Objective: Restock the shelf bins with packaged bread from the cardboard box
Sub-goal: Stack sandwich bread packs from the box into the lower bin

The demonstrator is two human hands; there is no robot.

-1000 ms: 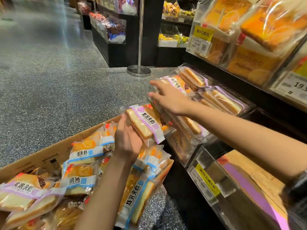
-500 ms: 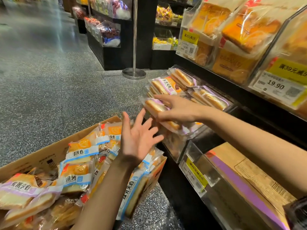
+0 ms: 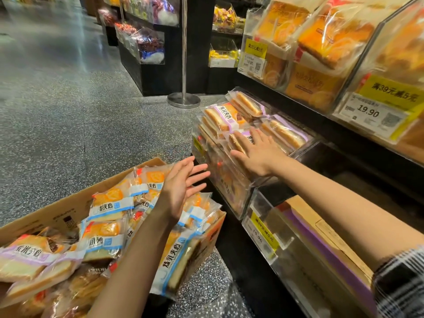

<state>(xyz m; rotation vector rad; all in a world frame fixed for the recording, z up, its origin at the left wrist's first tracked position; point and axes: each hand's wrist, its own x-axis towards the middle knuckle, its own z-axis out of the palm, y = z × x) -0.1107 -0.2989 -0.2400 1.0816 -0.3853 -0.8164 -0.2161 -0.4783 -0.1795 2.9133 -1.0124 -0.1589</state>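
A cardboard box (image 3: 57, 214) at lower left is heaped with packaged bread, some with blue labels (image 3: 110, 205) and some with purple labels (image 3: 29, 255). A clear shelf bin (image 3: 229, 198) to its right holds purple-labelled bread packs (image 3: 223, 117). My right hand (image 3: 254, 152) lies flat, fingers straight, pressing on the top pack in that bin. My left hand (image 3: 181, 189) hovers above the box's far corner with spread fingers and holds nothing.
A second clear bin (image 3: 282, 237) with a yellow price tag sits below right and holds a brown carton (image 3: 330, 239). Upper shelf bins (image 3: 371, 106) carry orange toast bags. A metal pole base (image 3: 183, 100) stands on the speckled floor, with candy displays (image 3: 149, 47) behind.
My left hand passed a purple-labelled pack to the bin and drew back empty over the box. My right hand took it, laid it on the pile and now presses it flat.
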